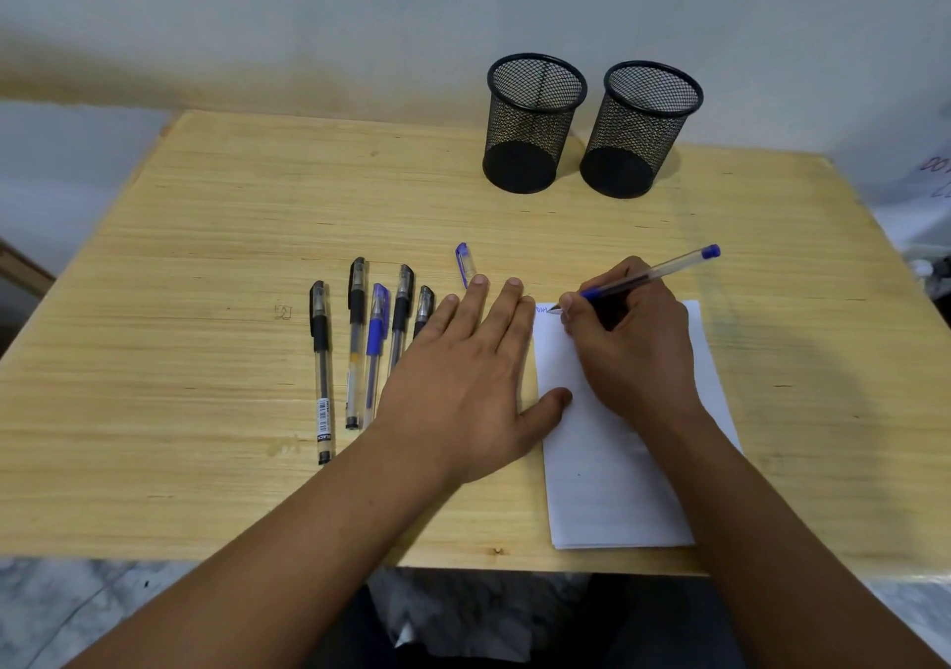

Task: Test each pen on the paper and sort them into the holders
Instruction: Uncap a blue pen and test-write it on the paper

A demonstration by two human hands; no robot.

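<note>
Pale wooden table against a plain light wall, seen from above. Nearest, at the front right edge, a narrow white sheet of paper lying lengthwise away from the viewer. Left hand flat and spread, fingers straight, thumb pressing the paper's left edge, palm on the table beside it. Right hand over the upper part of the paper, fingers curled round a blue pen, tip touching the sheet's far left corner beside a few small blue marks, capped end angled up and to the right. Left of the hands, a row of five capped pens side by side on the table: four black, one blue in the middle, the rightmost partly hidden under the left hand. Just past the left fingertips, a loose blue pen cap lying on the wood. Farthest back, near the table's rear edge, two black mesh holders standing upright, close together.
</note>
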